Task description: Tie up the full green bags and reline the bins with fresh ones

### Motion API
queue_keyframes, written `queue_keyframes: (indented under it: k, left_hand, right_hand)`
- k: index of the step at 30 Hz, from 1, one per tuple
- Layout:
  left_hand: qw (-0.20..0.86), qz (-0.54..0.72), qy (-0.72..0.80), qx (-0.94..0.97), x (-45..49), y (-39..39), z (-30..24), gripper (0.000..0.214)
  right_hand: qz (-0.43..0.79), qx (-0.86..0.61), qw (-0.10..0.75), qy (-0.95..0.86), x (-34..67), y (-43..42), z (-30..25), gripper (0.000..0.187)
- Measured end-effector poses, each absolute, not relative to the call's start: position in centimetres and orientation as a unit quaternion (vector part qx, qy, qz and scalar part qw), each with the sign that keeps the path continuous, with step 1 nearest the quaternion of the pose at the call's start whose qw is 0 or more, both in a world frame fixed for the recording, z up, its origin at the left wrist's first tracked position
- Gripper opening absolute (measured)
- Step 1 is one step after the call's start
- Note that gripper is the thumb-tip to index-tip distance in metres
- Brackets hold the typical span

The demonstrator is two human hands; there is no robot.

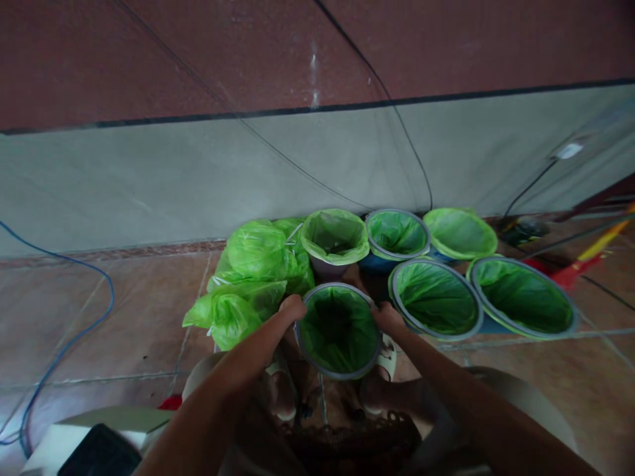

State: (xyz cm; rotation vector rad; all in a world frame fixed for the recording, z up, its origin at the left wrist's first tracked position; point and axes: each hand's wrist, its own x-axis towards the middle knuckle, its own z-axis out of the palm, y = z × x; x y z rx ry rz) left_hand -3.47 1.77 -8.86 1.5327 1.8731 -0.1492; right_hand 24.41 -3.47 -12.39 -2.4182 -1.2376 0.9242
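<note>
Between my legs is a round trash can (340, 330) lined with a green plastic bag, its grey ring around the rim. My left hand (292, 308) is closed on the left side of that rim. On the opposite side my right hand (388, 317) grips the rim too. The liner hangs down inside, and the bottom is dark. Just left of the can lie tied green plastic bags (258, 254), bulging and knotted. To the right of my right hand stands another lined trash can (436, 297) with a grey ring.
Along the wall stand a lined can with no visible ring (335, 235), a ringed can (397, 233) and another bag-covered can (460, 233). A ringed can (523, 297) is at the far right. A blue cable (74, 340) crosses the tiles; a dark phone-like object (99, 453) lies lower left.
</note>
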Motion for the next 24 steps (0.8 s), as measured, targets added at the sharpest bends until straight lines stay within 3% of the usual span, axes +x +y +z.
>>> queue_keyframes:
  k: [4, 8, 12, 21, 24]
  left_hand:
    - [0.324, -0.062, 0.695, 0.639, -2.3, 2.8, -7.7, 0.025]
    - [0.279, -0.036, 0.656, 0.701, -0.3, 4.2, -8.1, 0.038]
    - [0.269, -0.047, 0.602, 0.751, 1.2, 5.2, -10.0, 0.034]
    - [0.298, -0.105, 0.622, 0.717, 1.8, 6.0, -11.1, 0.025]
    - [0.302, -0.118, 0.635, 0.701, 1.7, 6.1, -10.5, 0.035]
  right_hand:
    - [0.204, -0.76, -0.011, -0.617, 23.3, -0.5, -9.3, 0.041]
    - [0.194, -0.682, -0.031, -0.705, 20.8, 2.1, -8.9, 0.033]
    - [0.19, -0.672, -0.087, -0.711, 19.7, 3.0, -10.6, 0.027]
    - [0.183, -0.72, -0.077, -0.665, 19.8, 3.1, -12.8, 0.021]
    - [0.196, -0.763, -0.056, -0.613, 20.3, 2.0, -13.2, 0.022]
